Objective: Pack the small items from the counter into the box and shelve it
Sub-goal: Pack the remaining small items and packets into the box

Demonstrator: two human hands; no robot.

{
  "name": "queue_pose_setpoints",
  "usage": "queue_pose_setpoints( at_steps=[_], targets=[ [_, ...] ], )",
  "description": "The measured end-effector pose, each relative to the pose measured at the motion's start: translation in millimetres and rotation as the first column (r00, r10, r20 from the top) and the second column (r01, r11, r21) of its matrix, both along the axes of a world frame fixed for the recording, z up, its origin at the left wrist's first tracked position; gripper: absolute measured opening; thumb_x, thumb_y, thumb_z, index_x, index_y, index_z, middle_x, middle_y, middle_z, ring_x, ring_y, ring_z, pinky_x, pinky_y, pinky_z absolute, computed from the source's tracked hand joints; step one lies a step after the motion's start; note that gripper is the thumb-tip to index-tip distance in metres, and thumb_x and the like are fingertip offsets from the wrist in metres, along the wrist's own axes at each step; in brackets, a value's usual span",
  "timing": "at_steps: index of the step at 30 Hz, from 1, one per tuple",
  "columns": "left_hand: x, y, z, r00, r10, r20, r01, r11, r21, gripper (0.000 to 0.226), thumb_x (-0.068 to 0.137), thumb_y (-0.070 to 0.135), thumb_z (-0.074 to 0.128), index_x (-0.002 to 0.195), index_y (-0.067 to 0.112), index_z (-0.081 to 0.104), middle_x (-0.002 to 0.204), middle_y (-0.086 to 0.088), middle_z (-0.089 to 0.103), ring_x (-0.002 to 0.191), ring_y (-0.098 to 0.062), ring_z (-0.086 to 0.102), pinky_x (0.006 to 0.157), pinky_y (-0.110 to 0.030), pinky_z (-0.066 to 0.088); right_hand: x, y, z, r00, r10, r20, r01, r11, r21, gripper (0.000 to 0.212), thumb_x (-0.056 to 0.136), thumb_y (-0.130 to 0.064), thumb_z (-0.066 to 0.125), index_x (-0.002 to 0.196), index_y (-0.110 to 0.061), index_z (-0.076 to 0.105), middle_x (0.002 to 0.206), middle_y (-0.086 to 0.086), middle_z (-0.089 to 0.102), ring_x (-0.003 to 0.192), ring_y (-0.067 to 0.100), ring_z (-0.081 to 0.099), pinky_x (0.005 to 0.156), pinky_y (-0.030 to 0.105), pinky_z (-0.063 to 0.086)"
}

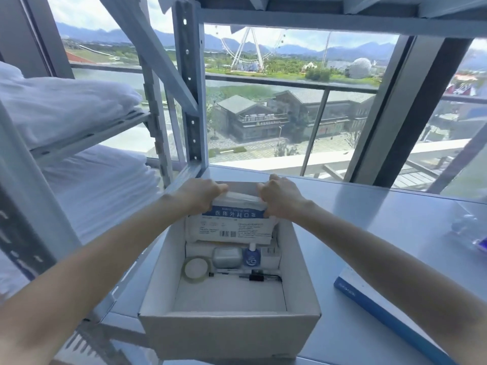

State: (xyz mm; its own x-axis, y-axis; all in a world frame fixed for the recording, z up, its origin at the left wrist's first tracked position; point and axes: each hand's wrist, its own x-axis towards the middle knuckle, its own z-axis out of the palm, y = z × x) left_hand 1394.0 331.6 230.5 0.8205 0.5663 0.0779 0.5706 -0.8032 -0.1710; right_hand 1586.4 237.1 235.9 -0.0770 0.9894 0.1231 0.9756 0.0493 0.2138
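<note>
Pinching its top corners, left hand (203, 196) and right hand (279, 197) hold the mask packet (228, 228) crosswise in the box (229, 330).

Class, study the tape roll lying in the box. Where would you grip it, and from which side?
Probably from straight above: the tape roll lies flat, hole up. Put one finger in the hole and the thumb on its near rim, where the box floor is bare; the left wall and the grey case crowd the rest.

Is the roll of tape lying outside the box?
No, the roll of tape lies inside the box, beside a grey case.
</note>
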Motion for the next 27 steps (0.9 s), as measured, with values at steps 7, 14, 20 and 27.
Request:
queue_pose_setpoints(
  at_steps=[7,14,20,27],
  targets=[
    [-8,-4,-7,0.998,-0.010,-0.057,0.013,0.998,0.058,0.094,0.062,0.041,0.080,0.136,0.031,0.024,0.125,0.004,0.047,0.108,-0.017,0.045,0.087,-0.032,0.037,3,4,-1,0.994,-0.026,0.105,0.031,0.998,-0.045,0.053,0.075,-0.029,0.073,0.115,-0.018,0.040,0.105,0.006,0.063,0.105,0.025,0.048,0.086,0.038,0.035],
    [-11,-3,-13,0.986,0.097,-0.133,-0.073,0.982,0.175,0.124,0.057,0.056,0.078,0.145,0.025,-0.004,0.135,-0.001,0.036,0.119,-0.021,0.033,0.098,-0.035,0.027,2,5,1,0.998,-0.039,0.044,0.044,0.991,-0.127,0.058,0.075,-0.033,0.073,0.123,-0.020,0.044,0.114,0.004,0.056,0.109,0.025,0.047,0.090,0.043,0.034],
    [-7,-6,-17,0.989,0.088,-0.116,-0.056,0.966,0.254,0.125,0.062,0.058,0.074,0.145,0.023,-0.013,0.138,-0.002,0.028,0.123,-0.023,0.027,0.102,-0.041,0.023,8,-4,5,0.997,-0.034,-0.068,0.026,0.993,-0.117,0.067,0.075,-0.035,0.073,0.132,-0.025,0.040,0.113,0.005,0.052,0.109,0.025,0.047,0.087,0.042,0.037],
    [-14,-13,-6,0.991,0.118,-0.064,-0.105,0.979,0.177,0.126,0.061,0.063,0.071,0.145,0.023,-0.013,0.148,0.000,0.012,0.133,-0.024,0.012,0.111,-0.046,0.015,12,-19,9,0.977,0.008,-0.214,-0.026,0.996,-0.086,0.073,0.073,-0.039,0.074,0.134,-0.027,0.037,0.125,0.004,0.046,0.114,0.024,0.040,0.089,0.042,0.042]
  ],
)
